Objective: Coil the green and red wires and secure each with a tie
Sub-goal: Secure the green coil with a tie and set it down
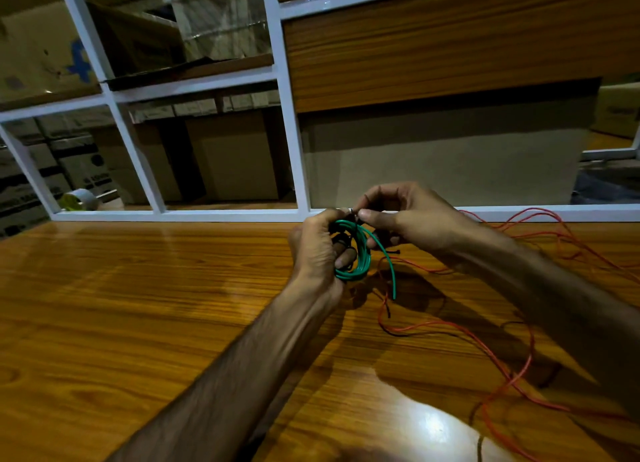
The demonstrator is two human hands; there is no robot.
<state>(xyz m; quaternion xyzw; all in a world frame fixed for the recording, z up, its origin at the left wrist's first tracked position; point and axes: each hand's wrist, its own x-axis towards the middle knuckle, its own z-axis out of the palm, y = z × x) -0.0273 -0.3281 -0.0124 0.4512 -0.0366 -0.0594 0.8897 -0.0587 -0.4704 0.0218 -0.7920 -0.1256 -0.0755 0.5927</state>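
over the wooden table (138,305), red wire (485,344) sprawled loose at right. green wire (360,253) coiled, standing upright, gripped in left hand (317,250), free end curving down toward table. right hand (405,215) close alongside, pinching a thin dark tie (351,212) at coil's top.

The far side of the green wire coil (360,253) is covered by the left hand (317,250), whose palm faces away. Something small and dark sits pinched at the right hand's (408,219) thumb and forefinger; too small to tell whether it is a tie. The red wire (491,350) runs off the right and bottom edges, ends unseen; part of it passes behind the right forearm. Both forearms are motion-blurred and cut off by the frame. Printing on the boxes (31,184) behind the glass is illegible. A tape roll (80,200) is dim.
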